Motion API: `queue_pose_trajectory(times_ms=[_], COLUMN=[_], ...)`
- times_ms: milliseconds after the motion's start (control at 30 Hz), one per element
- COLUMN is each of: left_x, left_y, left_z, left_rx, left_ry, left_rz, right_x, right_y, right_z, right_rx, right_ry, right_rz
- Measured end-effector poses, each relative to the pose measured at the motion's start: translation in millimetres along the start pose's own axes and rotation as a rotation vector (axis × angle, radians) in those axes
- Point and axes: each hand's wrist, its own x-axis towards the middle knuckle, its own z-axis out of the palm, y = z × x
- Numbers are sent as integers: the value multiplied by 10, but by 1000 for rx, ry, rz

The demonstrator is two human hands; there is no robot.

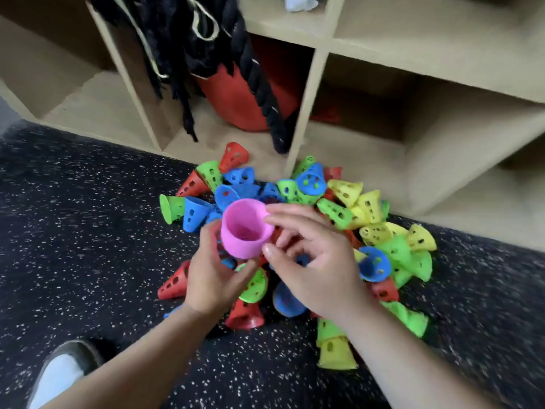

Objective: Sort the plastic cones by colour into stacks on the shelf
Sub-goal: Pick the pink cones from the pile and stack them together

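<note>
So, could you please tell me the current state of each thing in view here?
Pink plastic cone, held above the pile, open end facing the camera.
Left hand, grips the cone from below.
Right hand, pinches its rim.
Pile of red, blue, green and yellow perforated plastic cones, unsorted, on the speckled floor.
Wooden shelf, no cone stacks visible in it.
Thick black rope, hanging across a compartment.

**Operator:** State the colour of the cone at frame centre.

**Technician:** Pink cone (pixel 244 228): solid pink, no pattern.

**Operator:** And the cones around it?

**Technician:** Four colours, for example red cone (pixel 234 156), green cone (pixel 172 208), blue cone (pixel 311 180) and yellow cone (pixel 336 354). Each is one colour, dotted with dark holes.

**Operator:** Surroundings?

**Technician:** Floor (pixel 73 231): black, white speckles. Shelf (pixel 442 48): plain pale beige. Upper centre: red container (pixel 233 104), black rope (pixel 259 90). Lower left: shoe (pixel 59 376), white, dark grey edge.
</note>
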Motion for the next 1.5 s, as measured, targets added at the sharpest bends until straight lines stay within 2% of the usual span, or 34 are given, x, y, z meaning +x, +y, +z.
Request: queue_pose_trajectory(times_ms=[200,400,667,767,967,1200,1267,1367,1500], left_x=[-237,-341,-168,-190,-316,-381,-368,-341,-297], left_y=[114,130,133,150,196,154,143,133,165], left_z=[176,189,-112,-145,-80,-54,-56,-38,36], left_rx=[44,71,123,160,142,89,91,86,72], left_ry=[-36,-74,30,65,50,3,1,2,-17], left_rz=[43,-20,-79,-85,-74,-73,-76,-73,-74], right_x=[-605,-1081,-1142,-1079,-688,-279,-242,-190,-221], right_y=[180,515,743,749,999,1238,1243,1181,1018], right_z=[1,-89,-349,-415,-369,-224,-205,-232,-396], right_rx=[101,60,67,-68,-419,-629,-657,-602,-326], right_ry=[409,547,740,655,249,77,75,177,390], right_rz=[122,288,568,566,583,609,628,669,723])
